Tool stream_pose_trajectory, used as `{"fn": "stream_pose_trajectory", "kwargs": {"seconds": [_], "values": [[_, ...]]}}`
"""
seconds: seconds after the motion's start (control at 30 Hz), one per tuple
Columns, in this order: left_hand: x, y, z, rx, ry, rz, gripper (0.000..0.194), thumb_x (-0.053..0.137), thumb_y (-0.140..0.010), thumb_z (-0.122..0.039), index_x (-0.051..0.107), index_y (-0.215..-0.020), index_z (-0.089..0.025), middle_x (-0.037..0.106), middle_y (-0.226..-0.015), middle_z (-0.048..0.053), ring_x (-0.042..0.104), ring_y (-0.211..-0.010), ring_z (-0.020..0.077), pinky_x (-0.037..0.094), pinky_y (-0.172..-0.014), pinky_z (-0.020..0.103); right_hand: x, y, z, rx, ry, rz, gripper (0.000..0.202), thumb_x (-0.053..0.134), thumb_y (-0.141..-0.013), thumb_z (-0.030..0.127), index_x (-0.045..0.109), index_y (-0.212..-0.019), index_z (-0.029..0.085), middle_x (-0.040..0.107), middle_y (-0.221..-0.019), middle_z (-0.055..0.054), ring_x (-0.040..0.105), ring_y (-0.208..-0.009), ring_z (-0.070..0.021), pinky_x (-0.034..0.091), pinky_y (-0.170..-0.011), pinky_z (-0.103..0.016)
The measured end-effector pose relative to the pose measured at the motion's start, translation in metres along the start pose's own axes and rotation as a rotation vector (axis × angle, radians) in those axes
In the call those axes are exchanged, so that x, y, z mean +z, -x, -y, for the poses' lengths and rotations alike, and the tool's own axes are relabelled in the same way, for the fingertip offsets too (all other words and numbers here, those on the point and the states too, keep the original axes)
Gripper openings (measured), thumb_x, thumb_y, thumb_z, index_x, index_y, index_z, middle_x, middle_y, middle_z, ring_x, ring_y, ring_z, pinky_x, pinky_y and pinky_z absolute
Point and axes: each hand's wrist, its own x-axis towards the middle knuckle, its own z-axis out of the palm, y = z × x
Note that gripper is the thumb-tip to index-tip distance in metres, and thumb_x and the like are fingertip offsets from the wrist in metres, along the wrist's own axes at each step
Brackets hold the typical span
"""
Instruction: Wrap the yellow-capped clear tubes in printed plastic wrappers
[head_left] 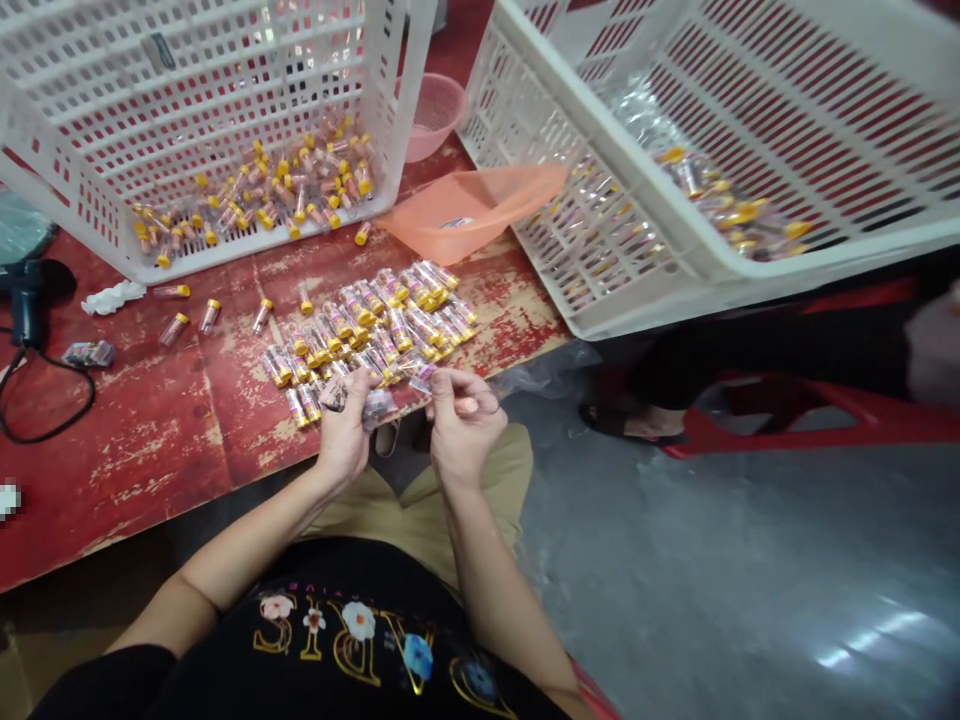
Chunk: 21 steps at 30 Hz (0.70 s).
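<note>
Near the table's front edge, my left hand [345, 430] is closed on a small bunch of transparent printed plastic sleeves [379, 405]. Beside it, my right hand [466, 425] pinches one small transparent sleeve with purple print [424, 376] between thumb and fingers. Whether its curled fingers hold anything more is hidden. Just beyond both hands lie rows of small tubes with yellow caps [360, 315], most wrapped in printed film. Several loose yellow-capped tubes [211, 316] without visible labels are spread to the left of the rows.
A white crate [247, 100] on its side holds many yellow-capped tubes. Another white crate [592, 140] at right contains wrapped tubes. Between them are an orange tray [450, 210] and a pink basket [435, 115]. A dark corded hot-air tool [30, 300] lies left. Someone's foot [645, 422] shows at right.
</note>
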Motion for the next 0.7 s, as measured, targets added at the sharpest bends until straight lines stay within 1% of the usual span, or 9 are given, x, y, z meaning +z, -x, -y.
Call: {"fn": "stream_pose_trajectory", "kwargs": {"seconds": [0.03, 0.1, 0.23, 0.33, 0.4, 0.47, 0.57, 0.63, 0.7], "values": [[0.0, 0.0, -0.001, 0.011, -0.018, 0.027, 0.045, 0.089, -0.061, -0.046, 0.059, -0.076, -0.016, 0.062, -0.072, -0.002, 0.059, -0.065, 0.0088, 0.048, -0.065, 0.022, -0.002, 0.0, 0.002, -0.022, 0.025, 0.012, 0.03, 0.07, -0.084, 0.047, 0.07, -0.084, 0.017, 0.05, -0.053, 0.006, 0.044, -0.047, -0.0089, 0.037, -0.048, -0.024], [0.0, 0.003, -0.002, -0.005, -0.036, 0.083, 0.045, 0.089, -0.062, -0.045, 0.057, -0.076, -0.017, 0.054, -0.061, -0.006, 0.05, -0.053, 0.0063, 0.045, -0.057, 0.021, -0.004, 0.002, 0.006, -0.049, 0.049, 0.05, 0.027, 0.07, -0.084, 0.043, 0.072, -0.086, 0.017, 0.053, -0.055, 0.005, 0.046, -0.048, -0.0094, 0.04, -0.051, -0.024], [0.005, 0.012, -0.005, -0.126, -0.039, 0.141, 0.05, 0.091, -0.06, -0.043, 0.054, -0.082, -0.017, 0.038, -0.054, -0.012, 0.029, -0.042, 0.0014, 0.027, -0.041, 0.015, -0.001, 0.009, 0.01, -0.109, 0.028, 0.121, 0.02, 0.071, -0.084, 0.038, 0.072, -0.084, 0.018, 0.061, -0.065, 0.001, 0.051, -0.055, -0.011, 0.046, -0.057, -0.025], [0.012, 0.013, -0.006, -0.105, 0.004, 0.105, 0.053, 0.092, -0.057, -0.04, 0.049, -0.077, -0.017, 0.038, -0.056, -0.012, 0.028, -0.044, 0.0004, 0.024, -0.039, 0.014, 0.009, 0.013, 0.01, -0.094, -0.02, 0.153, 0.029, 0.07, -0.084, 0.044, 0.067, -0.074, 0.017, 0.053, -0.056, 0.004, 0.046, -0.05, -0.0094, 0.043, -0.051, -0.023], [0.016, 0.011, -0.007, -0.073, 0.04, 0.086, 0.054, 0.093, -0.056, -0.038, 0.046, -0.075, -0.017, 0.039, -0.056, -0.011, 0.03, -0.045, 0.0007, 0.025, -0.04, 0.013, 0.014, 0.01, 0.009, 0.023, -0.099, 0.204, 0.039, 0.066, -0.085, 0.054, 0.06, -0.071, 0.017, 0.043, -0.05, 0.007, 0.038, -0.044, -0.0069, 0.036, -0.043, -0.02], [0.02, 0.007, -0.008, -0.077, 0.076, 0.103, 0.053, 0.093, -0.058, -0.034, 0.046, -0.073, -0.017, 0.04, -0.057, -0.011, 0.031, -0.045, 0.0006, 0.026, -0.04, 0.013, 0.013, 0.005, 0.009, 0.162, -0.218, 0.296, 0.043, 0.063, -0.084, 0.061, 0.057, -0.082, 0.019, 0.04, -0.053, 0.009, 0.031, -0.041, -0.0047, 0.029, -0.038, -0.017], [0.022, 0.005, -0.011, -0.144, 0.146, 0.142, 0.052, 0.094, -0.057, -0.027, 0.046, -0.074, -0.017, 0.038, -0.059, -0.011, 0.029, -0.045, -0.0004, 0.025, -0.041, 0.013, -0.006, 0.003, 0.015, 0.236, -0.316, 0.413, 0.042, 0.061, -0.086, 0.06, 0.05, -0.107, 0.026, 0.046, -0.069, 0.008, 0.037, -0.046, -0.0052, 0.031, -0.039, -0.015], [0.021, 0.005, -0.013, -0.187, 0.18, 0.136, 0.053, 0.095, -0.054, -0.026, 0.046, -0.074, -0.017, 0.037, -0.06, -0.011, 0.028, -0.045, -0.0009, 0.023, -0.041, 0.013, -0.024, 0.006, 0.019, 0.157, -0.233, 0.435, 0.037, 0.059, -0.091, 0.051, 0.048, -0.118, 0.028, 0.05, -0.077, 0.005, 0.046, -0.053, -0.007, 0.039, -0.044, -0.017], [0.018, 0.004, -0.013, -0.206, 0.196, 0.121, 0.053, 0.095, -0.053, -0.027, 0.048, -0.075, -0.016, 0.039, -0.062, -0.011, 0.029, -0.045, -0.001, 0.023, -0.04, 0.013, -0.039, 0.011, 0.018, -0.021, -0.028, 0.467, 0.036, 0.055, -0.095, 0.041, 0.049, -0.128, 0.028, 0.055, -0.089, 0.0, 0.053, -0.062, -0.0083, 0.048, -0.052, -0.02]]}}
